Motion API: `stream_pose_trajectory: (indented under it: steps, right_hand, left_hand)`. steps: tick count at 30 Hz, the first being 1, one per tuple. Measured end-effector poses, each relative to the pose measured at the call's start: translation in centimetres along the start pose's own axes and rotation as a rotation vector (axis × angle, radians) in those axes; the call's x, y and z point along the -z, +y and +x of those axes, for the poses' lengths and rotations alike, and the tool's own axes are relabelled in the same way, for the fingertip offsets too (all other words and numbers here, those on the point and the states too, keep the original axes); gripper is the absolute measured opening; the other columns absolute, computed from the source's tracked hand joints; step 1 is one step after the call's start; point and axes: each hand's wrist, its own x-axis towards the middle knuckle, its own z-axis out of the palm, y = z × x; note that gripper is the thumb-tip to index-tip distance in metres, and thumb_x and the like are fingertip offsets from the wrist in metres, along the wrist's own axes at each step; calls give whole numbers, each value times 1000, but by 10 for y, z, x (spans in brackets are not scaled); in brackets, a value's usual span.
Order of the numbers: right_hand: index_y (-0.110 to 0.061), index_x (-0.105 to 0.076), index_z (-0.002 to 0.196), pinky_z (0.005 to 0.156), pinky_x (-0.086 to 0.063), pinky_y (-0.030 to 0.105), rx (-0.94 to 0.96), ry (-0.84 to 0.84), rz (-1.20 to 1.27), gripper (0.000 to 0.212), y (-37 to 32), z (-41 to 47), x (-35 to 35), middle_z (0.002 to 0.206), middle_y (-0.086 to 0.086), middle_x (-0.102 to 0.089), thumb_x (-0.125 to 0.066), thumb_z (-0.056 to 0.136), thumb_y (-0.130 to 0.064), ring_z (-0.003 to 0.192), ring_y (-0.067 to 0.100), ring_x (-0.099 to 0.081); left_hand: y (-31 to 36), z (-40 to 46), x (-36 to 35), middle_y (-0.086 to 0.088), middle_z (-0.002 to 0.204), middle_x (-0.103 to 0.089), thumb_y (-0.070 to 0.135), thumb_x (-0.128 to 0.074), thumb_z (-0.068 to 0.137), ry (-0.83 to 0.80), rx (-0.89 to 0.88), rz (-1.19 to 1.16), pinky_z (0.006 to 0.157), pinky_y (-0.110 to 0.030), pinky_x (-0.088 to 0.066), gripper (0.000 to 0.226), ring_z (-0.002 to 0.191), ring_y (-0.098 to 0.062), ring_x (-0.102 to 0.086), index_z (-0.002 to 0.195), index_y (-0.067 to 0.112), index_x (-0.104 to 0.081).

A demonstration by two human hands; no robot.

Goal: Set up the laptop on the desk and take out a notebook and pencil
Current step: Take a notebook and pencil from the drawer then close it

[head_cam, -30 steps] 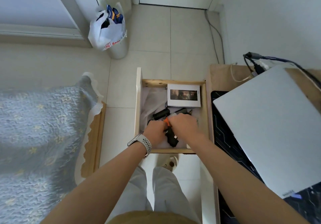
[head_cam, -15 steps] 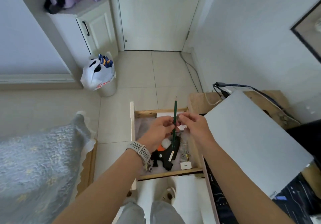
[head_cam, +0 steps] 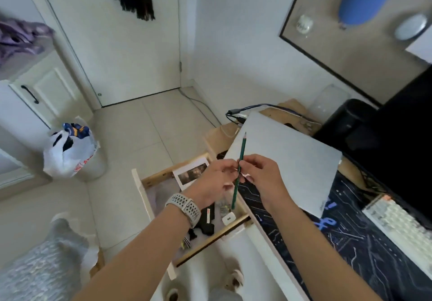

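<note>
A green pencil (head_cam: 242, 151) stands nearly upright, point up, above the open wooden drawer (head_cam: 211, 238). My left hand (head_cam: 214, 182) and my right hand (head_cam: 261, 179) both pinch its middle from either side. A closed silver laptop (head_cam: 287, 160) lies on the dark desk mat (head_cam: 355, 237) just right of my hands. No notebook is in view.
The drawer holds a white box (head_cam: 189, 173), black tools and small items. A keyboard (head_cam: 402, 226) and black monitor (head_cam: 397, 141) stand at the right. Cables (head_cam: 236, 113) run behind the laptop. A bagged bin (head_cam: 70, 151) stands on the floor at left, a bed (head_cam: 39, 268) lower left.
My hands came up out of the drawer holding the pencil and shifted right toward the laptop. My head has tilted up, showing more of the door and wall.
</note>
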Motion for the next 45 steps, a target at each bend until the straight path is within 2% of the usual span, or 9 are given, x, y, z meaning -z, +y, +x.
stream_pose_trajectory:
  steps: [5,9,13,20,24,31,35,39,45]
  right_hand:
    - [-11,-72,87,76,-52,29,-62,260,35,9,22,-42,77,85,10,-70,-63,88,-12,79,17,-62]
    - [-14,-71,85,82,-53,38,-102,446,31,7,47,-88,154,85,10,-70,-64,87,-13,80,21,-64]
    - [-16,-70,79,73,-52,38,-144,596,64,11,85,-150,228,71,8,-67,-64,86,-9,66,19,-60]
    - [-20,-66,69,66,-45,34,-278,828,70,22,150,-260,331,65,5,-61,-65,85,-5,64,17,-53]
    - [-15,-68,74,66,-45,33,-339,928,97,14,181,-314,369,68,8,-63,-65,85,-7,66,17,-53]
    - [-11,-71,84,61,-50,27,-446,1034,77,6,223,-375,402,70,3,-67,-65,86,-11,63,13,-58]
    - [-11,-73,85,64,-52,29,-521,1038,13,8,249,-385,407,72,-1,-69,-67,84,-14,68,15,-63]
    - [-11,-72,85,63,-45,26,-631,978,-73,8,279,-383,405,72,-3,-65,-67,83,-17,70,15,-59]
    - [-15,-70,85,68,-49,29,-803,885,-257,10,313,-371,398,81,3,-69,-67,83,-25,78,21,-62]
  left_hand:
    - [-15,13,-82,-10,79,-65,-3,-47,91,-167,99,46,76,-37,-42,22,86,-25,-57,84,10,-64]
    - [-39,13,-172,-7,72,-62,-3,-50,91,-255,134,91,65,-29,-36,15,83,-25,-50,83,8,-57]
    - [-81,2,-264,-3,73,-59,-1,-50,92,-391,181,179,63,-27,-34,18,74,-16,-48,80,13,-54]
    - [-159,-36,-400,-5,73,-57,0,-52,90,-596,269,307,58,-26,-33,23,66,-15,-45,74,16,-54]
    - [-196,-56,-458,-6,82,-62,4,-53,90,-690,312,410,71,-32,-40,14,80,-17,-55,83,15,-58]
    - [-249,-80,-518,-9,86,-66,3,-54,90,-775,364,543,74,-35,-44,16,85,-22,-62,80,15,-60]
    - [-274,-83,-529,-7,82,-66,3,-55,88,-806,351,647,63,-27,-42,20,78,-21,-63,74,17,-59]
    - [-298,-80,-527,-9,80,-71,3,-61,82,-779,231,869,53,-13,-43,10,71,-18,-70,78,11,-63]
    - [-330,-72,-524,-8,73,-73,13,-64,84,-816,-29,1228,67,-25,-52,14,71,-17,-70,72,10,-68]
